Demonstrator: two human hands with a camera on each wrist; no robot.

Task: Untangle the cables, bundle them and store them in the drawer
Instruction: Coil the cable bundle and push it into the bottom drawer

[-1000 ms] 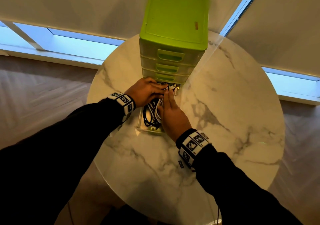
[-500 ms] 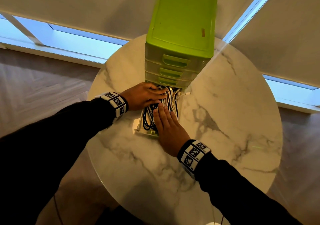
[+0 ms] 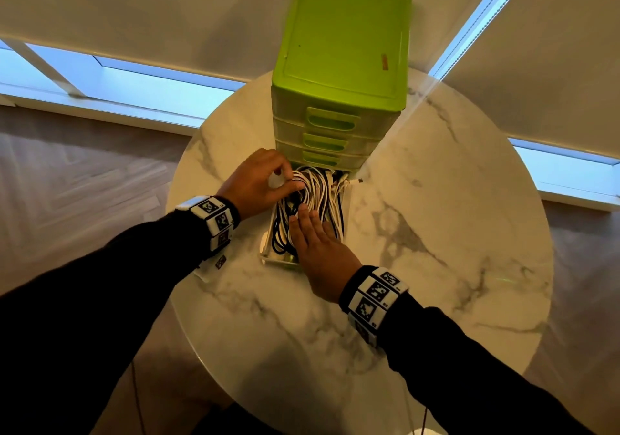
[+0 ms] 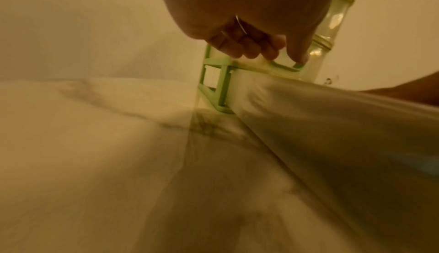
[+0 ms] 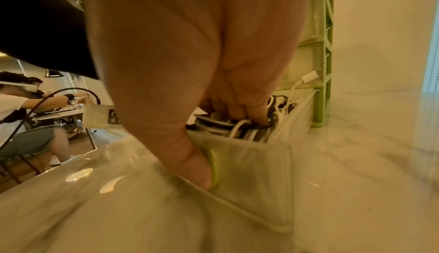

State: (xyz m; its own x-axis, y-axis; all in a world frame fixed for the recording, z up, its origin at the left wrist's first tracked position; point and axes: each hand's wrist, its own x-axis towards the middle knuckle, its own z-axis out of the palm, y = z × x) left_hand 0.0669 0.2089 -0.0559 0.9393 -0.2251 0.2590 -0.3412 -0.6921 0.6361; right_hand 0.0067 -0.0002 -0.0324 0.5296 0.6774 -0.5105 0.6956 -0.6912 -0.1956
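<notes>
The green drawer unit stands at the back of the table with its bottom drawer pulled out. White and black cables lie coiled inside it. My left hand hovers over the drawer's far left corner, its fingers curled and pinching a white cable end. My right hand lies flat on the cables with straight fingers. In the right wrist view its thumb rests on the drawer front. One white connector hangs over the drawer's right rim.
The round marble table has bare surface to the right and in front of the drawer, and its edge curves close on the left. In the right wrist view, people sit at another table far off.
My right hand has slid back from the drawer's far end toward its front, still flat on the cables. My left hand's fingers have lifted and now pinch a white cable end.
</notes>
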